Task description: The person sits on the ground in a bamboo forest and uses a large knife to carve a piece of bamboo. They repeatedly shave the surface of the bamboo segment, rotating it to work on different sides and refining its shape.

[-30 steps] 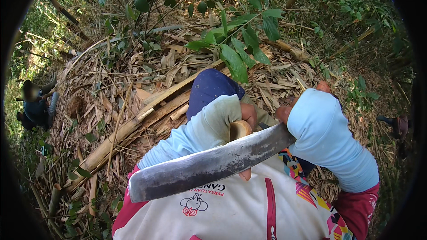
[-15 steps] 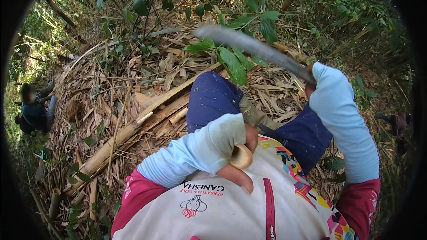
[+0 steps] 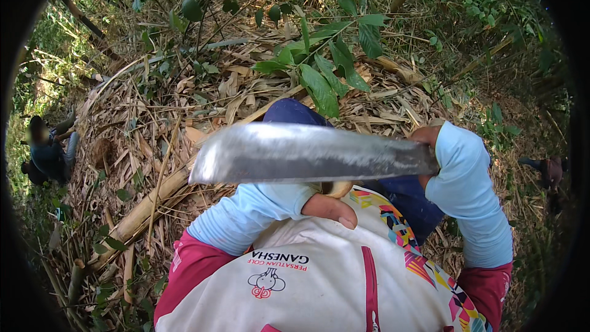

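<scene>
A wide-bladed machete (image 3: pixel 301 154) lies level across the middle of the view, its broad tip to the left. My right hand (image 3: pixel 428 147), in a light blue sleeve, is closed round its handle, which the fingers cover. Close to my shirt, below the blade, my left hand (image 3: pixel 330 209) is closed round a pale tan, round piece, probably bamboo (image 3: pixel 339 189). The blade hides most of that piece and part of the left hand's fingers. Whether the blade touches the piece, I cannot tell.
A long split bamboo pole (image 3: pixel 144 212) lies slanting across dry leaves on the left. A leafy green plant (image 3: pixel 319 89) stands ahead of my knees. One person (image 3: pixel 48 150) is at the far left, and part of another (image 3: pixel 550 171) shows at the right edge.
My right hand has come down and the machete has swung from a raised slant to level, now crossing in front of my left hand. My left hand has moved up slightly.
</scene>
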A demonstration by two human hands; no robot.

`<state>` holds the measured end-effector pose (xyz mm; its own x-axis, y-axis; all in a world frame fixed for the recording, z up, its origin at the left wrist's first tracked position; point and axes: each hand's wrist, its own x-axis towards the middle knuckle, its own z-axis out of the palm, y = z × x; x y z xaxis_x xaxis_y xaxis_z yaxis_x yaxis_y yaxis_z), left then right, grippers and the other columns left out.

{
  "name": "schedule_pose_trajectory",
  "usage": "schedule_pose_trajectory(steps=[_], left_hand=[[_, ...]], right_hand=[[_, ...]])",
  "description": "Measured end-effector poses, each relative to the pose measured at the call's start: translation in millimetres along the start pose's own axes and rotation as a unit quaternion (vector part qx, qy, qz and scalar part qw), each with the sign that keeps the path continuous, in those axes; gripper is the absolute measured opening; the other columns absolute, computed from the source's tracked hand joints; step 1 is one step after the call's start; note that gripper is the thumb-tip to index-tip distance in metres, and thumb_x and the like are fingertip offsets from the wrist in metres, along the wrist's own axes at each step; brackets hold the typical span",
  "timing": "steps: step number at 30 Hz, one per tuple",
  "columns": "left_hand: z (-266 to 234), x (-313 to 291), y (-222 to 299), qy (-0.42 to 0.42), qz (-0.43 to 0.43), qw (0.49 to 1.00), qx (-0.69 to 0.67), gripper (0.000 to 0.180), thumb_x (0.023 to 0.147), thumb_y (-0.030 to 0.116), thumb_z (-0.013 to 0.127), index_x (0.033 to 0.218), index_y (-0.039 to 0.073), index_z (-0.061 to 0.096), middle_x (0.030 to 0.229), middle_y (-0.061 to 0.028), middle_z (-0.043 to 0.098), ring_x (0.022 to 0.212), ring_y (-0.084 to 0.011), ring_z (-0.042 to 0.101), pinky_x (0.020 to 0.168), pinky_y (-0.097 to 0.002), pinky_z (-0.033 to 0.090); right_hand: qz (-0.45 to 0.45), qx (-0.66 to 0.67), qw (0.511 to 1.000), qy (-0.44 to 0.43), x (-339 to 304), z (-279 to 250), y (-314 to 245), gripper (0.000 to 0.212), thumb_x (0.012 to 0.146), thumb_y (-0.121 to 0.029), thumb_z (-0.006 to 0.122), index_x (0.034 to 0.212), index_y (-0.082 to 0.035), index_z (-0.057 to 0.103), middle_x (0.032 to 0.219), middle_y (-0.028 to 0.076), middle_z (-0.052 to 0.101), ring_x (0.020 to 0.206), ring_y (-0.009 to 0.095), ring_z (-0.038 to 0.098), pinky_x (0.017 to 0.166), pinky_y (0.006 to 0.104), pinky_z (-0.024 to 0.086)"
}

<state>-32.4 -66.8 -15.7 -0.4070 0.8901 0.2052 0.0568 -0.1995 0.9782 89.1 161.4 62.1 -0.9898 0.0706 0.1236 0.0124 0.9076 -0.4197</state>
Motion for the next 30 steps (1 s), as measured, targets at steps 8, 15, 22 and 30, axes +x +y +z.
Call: schedule_pose_trajectory(steps=[8, 15, 22, 30], left_hand=[[13, -1, 6, -0.009, -0.113, 0.991, -0.073, 0.048, 0.052, 0.022, 0.098, 0.083, 0.004, 0.067, 0.078, -0.0011, 0.065, 0.068, -0.0073, 0.061, 0.059, -0.0229, 0.045], [23, 2, 5, -0.006, -0.131, 0.987, -0.094, 0.053, 0.050, 0.028, 0.099, 0.083, 0.003, 0.065, 0.075, -0.0022, 0.065, 0.067, -0.0084, 0.060, 0.058, -0.0246, 0.046], [29, 1, -9, 0.001, -0.053, 0.999, 0.011, 0.055, 0.048, 0.029, 0.099, 0.079, 0.001, 0.063, 0.077, -0.0086, 0.063, 0.071, -0.0135, 0.062, 0.059, -0.0273, 0.048], [30, 9, -2, -0.009, -0.139, 0.989, -0.039, 0.049, 0.057, 0.034, 0.095, 0.077, 0.001, 0.064, 0.077, -0.0102, 0.064, 0.070, -0.0182, 0.064, 0.058, -0.0312, 0.048]], right_hand=[[-0.106, -0.202, 0.961, -0.154, 5, -14, -30, 0.040, 0.051, -0.015, 0.073, 0.091, -0.013, 0.070, 0.062, 0.007, 0.056, 0.065, 0.030, 0.060, 0.074, 0.0444, 0.042], [-0.118, -0.197, 0.954, -0.192, 1, -26, -31, 0.020, 0.072, -0.025, 0.066, 0.088, -0.015, 0.066, 0.062, 0.005, 0.058, 0.066, 0.030, 0.063, 0.067, 0.0521, 0.037], [-0.107, -0.196, 0.953, -0.202, -3, -29, -31, 0.021, 0.068, -0.025, 0.069, 0.086, -0.015, 0.065, 0.064, 0.004, 0.059, 0.068, 0.029, 0.063, 0.068, 0.0508, 0.036], [-0.099, -0.193, 0.967, -0.131, -7, -20, -17, 0.019, 0.063, -0.019, 0.072, 0.081, -0.014, 0.066, 0.066, 0.006, 0.059, 0.070, 0.030, 0.062, 0.073, 0.0510, 0.039]])
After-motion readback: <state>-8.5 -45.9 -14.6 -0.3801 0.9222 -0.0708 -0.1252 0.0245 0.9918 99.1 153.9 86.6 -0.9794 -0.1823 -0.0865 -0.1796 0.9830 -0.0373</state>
